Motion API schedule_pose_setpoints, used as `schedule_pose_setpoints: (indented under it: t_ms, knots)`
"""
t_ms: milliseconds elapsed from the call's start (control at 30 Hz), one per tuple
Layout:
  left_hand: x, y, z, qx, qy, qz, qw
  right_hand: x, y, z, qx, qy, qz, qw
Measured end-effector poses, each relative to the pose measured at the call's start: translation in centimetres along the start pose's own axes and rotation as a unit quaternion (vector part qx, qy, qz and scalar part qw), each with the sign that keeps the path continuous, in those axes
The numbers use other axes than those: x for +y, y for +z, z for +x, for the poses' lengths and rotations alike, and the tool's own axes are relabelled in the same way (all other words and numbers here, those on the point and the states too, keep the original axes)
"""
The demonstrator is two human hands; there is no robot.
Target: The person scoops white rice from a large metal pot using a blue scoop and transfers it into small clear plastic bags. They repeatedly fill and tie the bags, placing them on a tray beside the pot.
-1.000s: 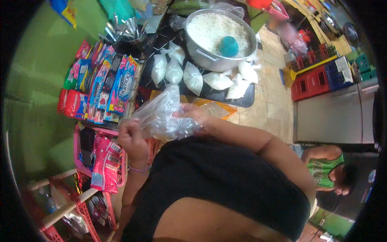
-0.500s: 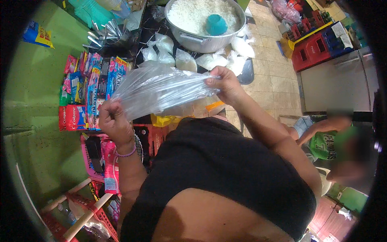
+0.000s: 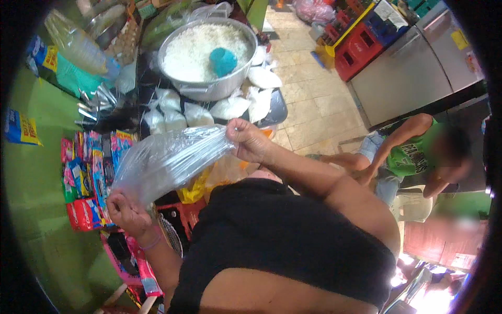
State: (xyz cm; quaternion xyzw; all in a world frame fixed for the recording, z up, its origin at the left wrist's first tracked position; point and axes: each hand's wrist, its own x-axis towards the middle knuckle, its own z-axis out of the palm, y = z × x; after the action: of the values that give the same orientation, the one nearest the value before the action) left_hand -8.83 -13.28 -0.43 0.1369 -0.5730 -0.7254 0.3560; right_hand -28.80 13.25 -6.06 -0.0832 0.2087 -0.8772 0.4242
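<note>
A clear plastic bag [image 3: 175, 157] is stretched between my two hands, its film creased and gathered toward the right end. My left hand [image 3: 128, 213] pinches the lower left end with curled fingers. At the upper right end, my right hand [image 3: 250, 140] grips the bunched plastic between thumb and fingers. Beyond the bag stands a large metal pot [image 3: 201, 90] full of white rice [image 3: 196, 44], with a teal cup [image 3: 223, 62] resting in the rice. Several tied bags of rice [image 3: 230, 108] lie in front of the pot.
Hanging sachets [image 3: 97, 162] and red boxes [image 3: 83, 214] line the green wall at left. Metal cutlery [image 3: 99, 102] stands behind them. A yellow bag [image 3: 192, 187] lies beneath my arms. At right, a person in a green shirt [image 3: 410, 152] sits near a fridge [image 3: 413, 68] and red crates [image 3: 358, 52].
My view has turned, so the pot and bags appear lower and farther left. Both hands still hold the plastic bag stretched, now at a steeper slant.
</note>
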Motion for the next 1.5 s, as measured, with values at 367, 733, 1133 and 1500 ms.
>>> schedule_pose_setpoints:
  t_ms: [367, 733, 1133, 1500]
  knots:
    - [-2.5, -0.1, 1.8, 0.125, 0.02, 0.01, 0.992, -0.9, 2.2, 0.2, -0.054, -0.019, -0.036, 0.998]
    - [4.6, -6.9, 1.6, 0.376, 0.283, 0.398, 0.787, -6.7, -0.5, -4.2, 0.132, 0.068, -0.449, 0.881]
    - [-4.1, 9.8, -1.6, -0.009, -0.035, 0.194, 0.98, 5.5, -2.9, -3.8, -0.208, -0.171, -0.687, 0.675]
    - [-7.4, 9.7, -1.9, -0.009, -0.175, 0.091, 0.98, 5.5, 2.3, -2.2, -0.29, 0.289, -0.374, 0.832]
